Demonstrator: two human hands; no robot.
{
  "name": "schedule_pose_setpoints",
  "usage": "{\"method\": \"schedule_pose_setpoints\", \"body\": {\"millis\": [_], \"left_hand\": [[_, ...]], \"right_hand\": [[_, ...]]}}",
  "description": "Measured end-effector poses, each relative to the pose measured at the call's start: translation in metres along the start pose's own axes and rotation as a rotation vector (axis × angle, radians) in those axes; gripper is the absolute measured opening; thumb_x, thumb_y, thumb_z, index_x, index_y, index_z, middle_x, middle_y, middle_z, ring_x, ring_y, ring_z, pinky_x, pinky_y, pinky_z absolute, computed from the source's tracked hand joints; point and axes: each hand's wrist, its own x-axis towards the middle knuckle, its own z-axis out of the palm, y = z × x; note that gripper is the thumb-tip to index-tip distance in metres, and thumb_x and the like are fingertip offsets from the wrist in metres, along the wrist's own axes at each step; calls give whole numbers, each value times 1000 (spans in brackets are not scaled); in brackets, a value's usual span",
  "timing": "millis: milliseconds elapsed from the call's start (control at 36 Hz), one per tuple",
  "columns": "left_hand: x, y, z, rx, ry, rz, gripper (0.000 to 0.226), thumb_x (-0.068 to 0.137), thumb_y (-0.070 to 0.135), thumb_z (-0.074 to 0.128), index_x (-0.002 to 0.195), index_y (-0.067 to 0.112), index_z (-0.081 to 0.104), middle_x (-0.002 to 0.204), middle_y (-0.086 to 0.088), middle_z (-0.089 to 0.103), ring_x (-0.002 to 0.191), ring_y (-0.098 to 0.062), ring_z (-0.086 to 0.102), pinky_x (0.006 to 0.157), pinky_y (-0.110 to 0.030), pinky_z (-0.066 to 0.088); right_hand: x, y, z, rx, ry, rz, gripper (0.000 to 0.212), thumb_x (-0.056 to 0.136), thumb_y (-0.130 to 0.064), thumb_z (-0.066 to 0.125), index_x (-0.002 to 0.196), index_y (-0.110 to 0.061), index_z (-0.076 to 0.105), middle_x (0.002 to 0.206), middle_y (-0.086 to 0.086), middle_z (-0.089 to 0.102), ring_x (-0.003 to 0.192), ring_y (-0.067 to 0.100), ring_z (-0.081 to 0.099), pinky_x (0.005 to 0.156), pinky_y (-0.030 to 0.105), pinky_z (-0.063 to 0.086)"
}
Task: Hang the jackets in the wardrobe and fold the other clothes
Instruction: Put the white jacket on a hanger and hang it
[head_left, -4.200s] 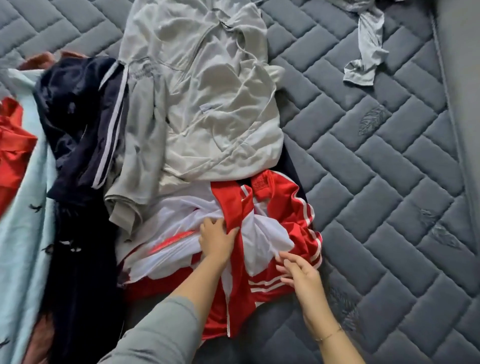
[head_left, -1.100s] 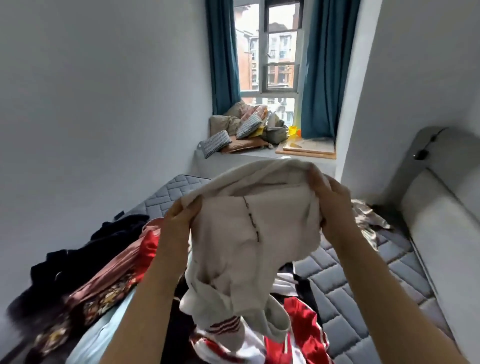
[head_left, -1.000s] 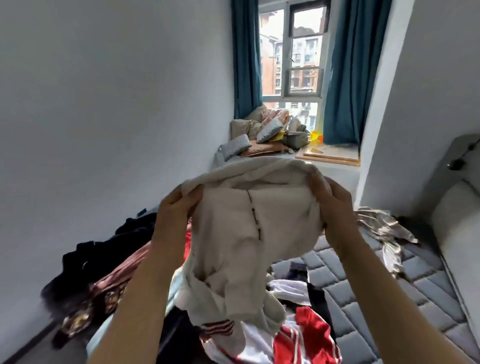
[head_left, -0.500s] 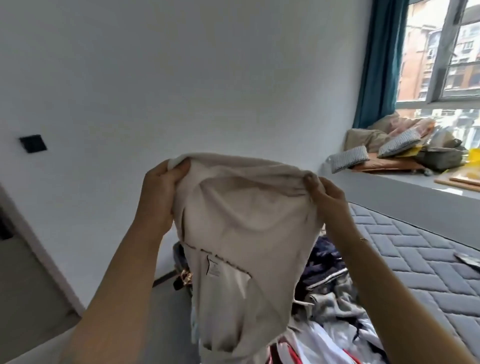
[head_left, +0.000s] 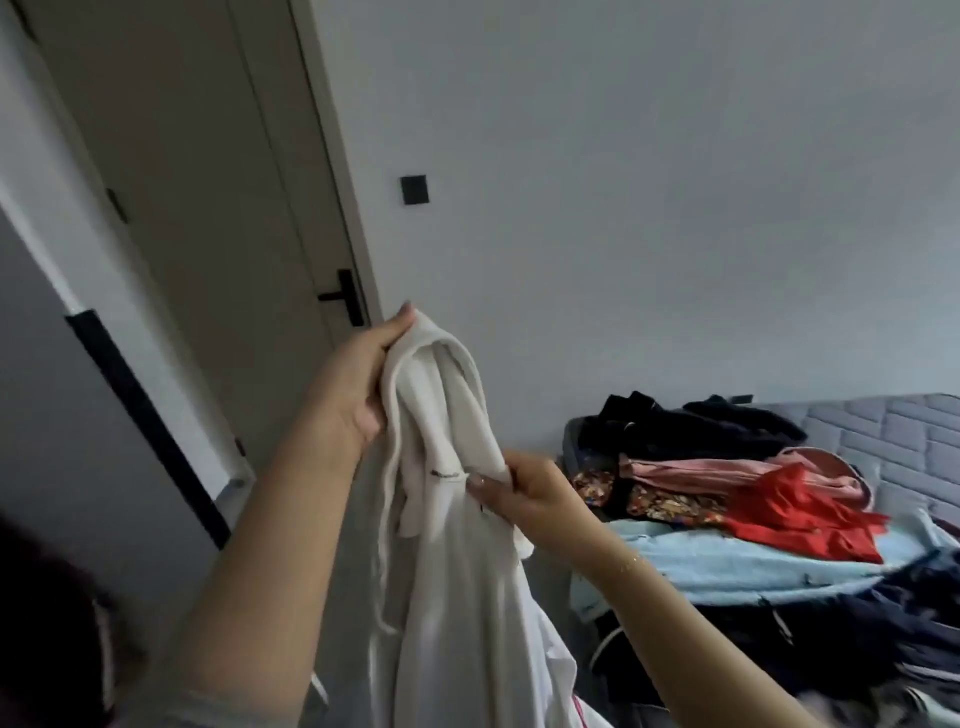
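A cream jacket (head_left: 457, 545) is gripped at its top by the left hand (head_left: 358, 384) and pinched lower by the right hand (head_left: 524, 493). Right of the jacket, a clothes pile (head_left: 727, 499) is heaped on the mattress (head_left: 893, 431).

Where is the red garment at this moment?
In the head view the red garment lies at the right, on the pile of clothes on the bed, over a light blue garment and just below a pink one.
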Motion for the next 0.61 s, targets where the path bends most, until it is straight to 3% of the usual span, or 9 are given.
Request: {"method": "schedule_pose_setpoints", "body": {"millis": [111,194,250,333,389,444,528,611], "left_hand": [[0,6,-104,-25,141,-74,28,92,38,58,83,13,68,77,-8,71,69,-20,70,52,-27,56],[-10,-8,-177,86,233,-144,39,88,47,59,98,13,73,95,-7,75,80,-16,73,58,-25,56],[-23,-23,-218,177,171,-206,51,77,64,60,110,26,71,109,1,73,94,-11,70,71,-27,55],[-49,-53,-260,286,39,-341,78,47,86,66,112,44,64,116,17,68,104,0,64,82,-23,50],[-64,-70,-281,375,-8,-354,88,44,80,72,120,43,50,119,23,62,106,8,60,82,-15,50],[-78,-79,-299,489,-34,-389,70,54,73,75,113,42,52,109,29,64,97,14,60,76,-7,48],[-93,-86,-337,493,123,-335,37,62,49,86,90,26,77,95,9,75,88,-6,71,71,-14,52],[-114,-77,-372,361,366,-220,54,50,49,87,94,18,78,99,-8,75,93,-23,71,76,-28,55]], "right_hand": [[30,-10,51,183,-51,41,43,83,-48,60,71,-7,54,64,-8,47,61,7,43,53,22,34],[54,-17,87,374,-38,136,38,83,-44,65,74,-8,62,72,5,55,69,17,52,62,30,42],[72,-20,111,465,-30,178,29,88,-38,66,77,-11,69,76,8,65,73,21,61,64,31,50],[96,-25,151,512,-81,204,26,94,-30,60,77,-17,74,79,6,73,73,18,70,61,26,53],[111,-30,179,495,-90,223,25,95,-29,59,82,-14,74,83,10,73,77,21,70,64,28,55],[124,-32,206,481,-74,226,27,95,-28,58,81,-8,71,81,13,70,75,23,67,64,30,55],[143,-30,242,468,-75,237,30,96,-28,57,79,-3,62,71,11,63,65,21,60,58,28,51],[160,-22,268,451,-119,261,37,95,-27,58,60,-15,58,58,2,58,53,14,55,47,22,46]]}}
